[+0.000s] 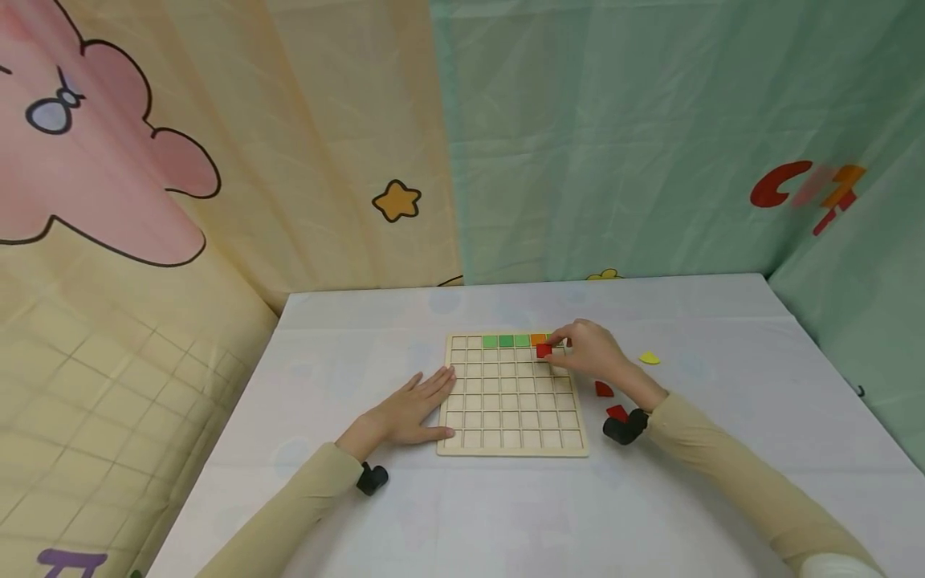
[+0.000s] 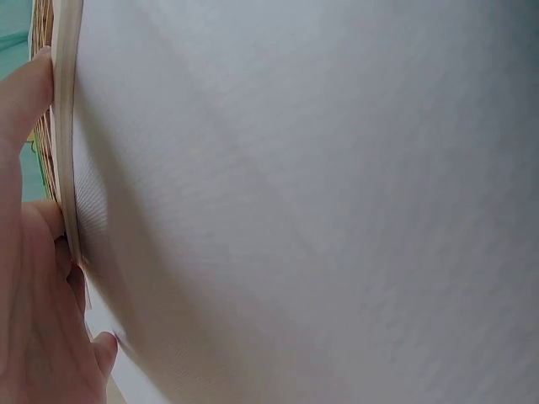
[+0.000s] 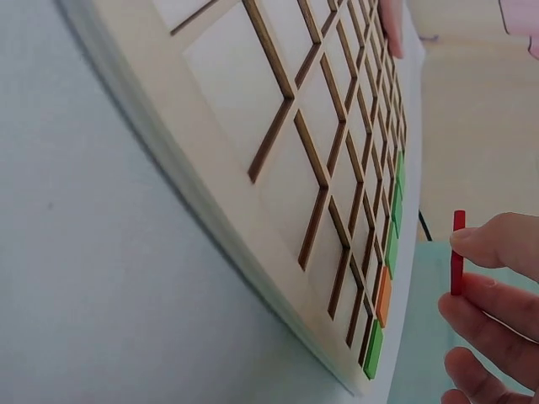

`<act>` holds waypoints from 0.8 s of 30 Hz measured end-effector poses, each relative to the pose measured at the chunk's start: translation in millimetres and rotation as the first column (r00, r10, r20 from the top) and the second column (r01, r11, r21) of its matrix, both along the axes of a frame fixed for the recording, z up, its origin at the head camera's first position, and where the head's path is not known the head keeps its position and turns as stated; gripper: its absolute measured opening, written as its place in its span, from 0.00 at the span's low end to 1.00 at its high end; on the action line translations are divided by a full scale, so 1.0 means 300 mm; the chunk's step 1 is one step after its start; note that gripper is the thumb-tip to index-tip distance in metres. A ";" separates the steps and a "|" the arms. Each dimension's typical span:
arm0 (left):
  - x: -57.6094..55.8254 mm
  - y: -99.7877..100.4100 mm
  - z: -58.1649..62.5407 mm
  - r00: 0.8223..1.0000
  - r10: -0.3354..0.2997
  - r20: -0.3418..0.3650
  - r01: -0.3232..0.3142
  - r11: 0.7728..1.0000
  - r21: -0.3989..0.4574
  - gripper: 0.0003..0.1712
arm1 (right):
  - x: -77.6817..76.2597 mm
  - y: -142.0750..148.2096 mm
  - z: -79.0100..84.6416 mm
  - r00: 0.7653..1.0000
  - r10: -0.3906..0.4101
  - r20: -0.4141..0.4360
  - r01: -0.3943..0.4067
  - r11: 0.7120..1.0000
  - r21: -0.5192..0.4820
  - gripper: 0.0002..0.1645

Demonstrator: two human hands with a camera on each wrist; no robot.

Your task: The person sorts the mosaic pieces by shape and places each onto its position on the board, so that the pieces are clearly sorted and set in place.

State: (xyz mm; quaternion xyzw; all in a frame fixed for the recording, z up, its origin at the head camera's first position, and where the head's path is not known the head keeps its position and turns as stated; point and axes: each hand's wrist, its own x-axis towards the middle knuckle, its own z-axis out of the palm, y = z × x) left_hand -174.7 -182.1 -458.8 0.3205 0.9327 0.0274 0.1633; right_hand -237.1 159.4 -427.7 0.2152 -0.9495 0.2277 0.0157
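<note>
A wooden grid board [image 1: 509, 401] lies flat on the white table. Along its far row sit several green tiles [image 1: 506, 341] and one orange tile [image 1: 538, 339]. My right hand [image 1: 588, 349] pinches a red square tile [image 1: 543, 351] between thumb and fingers, over the far right part of the board. In the right wrist view the red tile [image 3: 457, 252] appears edge-on, held at its two ends. My left hand [image 1: 412, 411] rests with spread fingers on the board's left edge. The left wrist view shows its fingers [image 2: 29, 93] against the board's side.
To the right of the board lie two red pieces, one a quarter-round piece [image 1: 603, 389], the other a red piece [image 1: 617, 413] partly behind the right wrist camera [image 1: 625, 427]. Farther right is a yellow piece [image 1: 649, 358]. Printed curtains [image 1: 614, 144] hang behind the table.
</note>
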 end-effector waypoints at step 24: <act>-0.006 0.002 -0.002 1.000 -0.006 0.002 0.006 1.000 -0.011 0.54 | -0.076 -0.180 0.005 0.998 0.068 -0.010 -0.069 0.996 -0.060 0.16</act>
